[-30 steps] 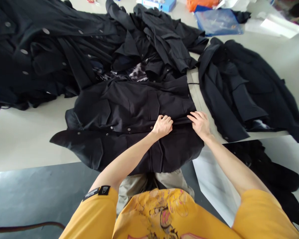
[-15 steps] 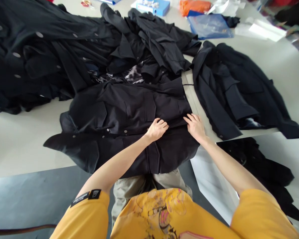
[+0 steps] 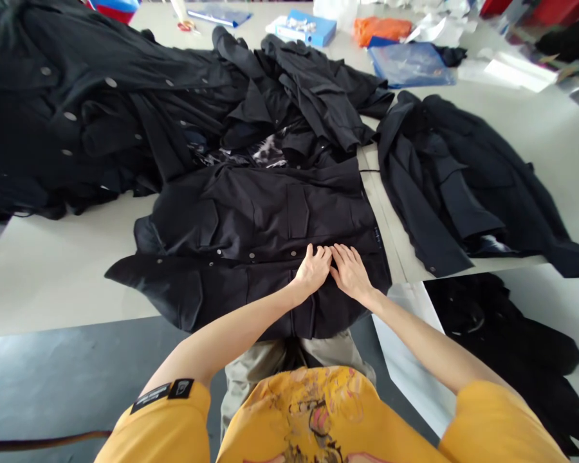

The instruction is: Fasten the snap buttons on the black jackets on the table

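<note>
A dark jacket [image 3: 251, 218] lies front up before me, its collar end to the left and its hem to the right. Metal snaps [image 3: 251, 256] run along its front edge, and flap pockets show on both front panels. My left hand [image 3: 313, 270] has its fingers bent over the front edge near the hem, closed on the cloth. Right beside it, my right hand [image 3: 351, 271] rests on the jacket with fingers stretched out. The two hands nearly touch at the fingertips. The jacket's lower panel hangs over the table's near edge.
More dark jackets [image 3: 125, 109] are heaped at the left and back. Another jacket [image 3: 463, 173] lies at the right. Farther back are a blue box [image 3: 313, 29], an orange bundle [image 3: 381, 29], a blue plastic folder [image 3: 412, 64] and scissors [image 3: 187, 26]. Dark garments [image 3: 506, 341] sit lower right.
My right hand has moved left from the hem corner to beside my left hand. My left hand stays on the front edge. The view has shifted slightly.
</note>
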`<state>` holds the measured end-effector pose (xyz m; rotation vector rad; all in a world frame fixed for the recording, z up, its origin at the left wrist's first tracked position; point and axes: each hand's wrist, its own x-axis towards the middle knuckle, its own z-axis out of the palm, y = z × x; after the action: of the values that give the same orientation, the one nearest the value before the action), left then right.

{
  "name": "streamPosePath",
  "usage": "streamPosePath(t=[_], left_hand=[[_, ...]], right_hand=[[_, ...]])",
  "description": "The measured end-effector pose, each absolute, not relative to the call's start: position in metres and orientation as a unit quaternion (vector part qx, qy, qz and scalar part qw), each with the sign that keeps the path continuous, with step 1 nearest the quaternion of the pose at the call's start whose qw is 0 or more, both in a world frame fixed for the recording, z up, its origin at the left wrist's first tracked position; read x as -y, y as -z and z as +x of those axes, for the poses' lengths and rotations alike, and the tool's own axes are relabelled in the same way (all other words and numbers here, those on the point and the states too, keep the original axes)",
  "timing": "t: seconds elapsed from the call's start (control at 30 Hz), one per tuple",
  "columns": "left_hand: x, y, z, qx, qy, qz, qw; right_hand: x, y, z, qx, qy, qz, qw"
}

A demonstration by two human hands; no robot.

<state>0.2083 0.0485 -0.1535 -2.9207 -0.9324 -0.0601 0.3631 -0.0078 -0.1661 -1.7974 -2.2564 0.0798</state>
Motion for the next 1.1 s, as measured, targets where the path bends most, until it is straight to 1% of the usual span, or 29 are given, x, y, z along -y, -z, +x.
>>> streamPosePath(t=[0.2, 0.37, 0.5, 0.6, 0.73, 0.87, 1.0, 1.1], left_hand=[[-0.048, 0.156, 0.197, 0.317, 0.073, -0.945, -0.040], [-0.043, 0.153, 0.169, 0.338, 0.172, -0.919, -0.104], [-0.045, 0.146, 0.121, 0.459, 0.253, -0.841, -0.135], [-0.047, 0.150, 0.085, 0.515, 0.238, -0.812, -0.138], [-0.048, 0.169, 0.063, 0.492, 0.206, -0.833, -0.150], [-0.050, 0.179, 0.062, 0.491, 0.248, -0.820, -0.161], [-0.045, 0.167, 0.059, 0.485, 0.357, -0.760, -0.243], [-0.032, 0.145, 0.043, 0.531, 0.404, -0.681, -0.301]], right_hand=[[0.015, 0.182, 0.355, 0.762, -0.004, -0.638, 0.112], [0.015, 0.181, 0.355, 0.757, 0.001, -0.645, 0.108], [0.016, 0.179, 0.354, 0.753, -0.004, -0.649, 0.105], [0.017, 0.179, 0.355, 0.755, -0.009, -0.646, 0.111], [0.017, 0.181, 0.355, 0.755, -0.007, -0.645, 0.119], [0.016, 0.182, 0.355, 0.756, -0.002, -0.643, 0.122], [0.016, 0.182, 0.355, 0.756, 0.001, -0.643, 0.123], [0.017, 0.183, 0.355, 0.755, 0.003, -0.645, 0.123]])
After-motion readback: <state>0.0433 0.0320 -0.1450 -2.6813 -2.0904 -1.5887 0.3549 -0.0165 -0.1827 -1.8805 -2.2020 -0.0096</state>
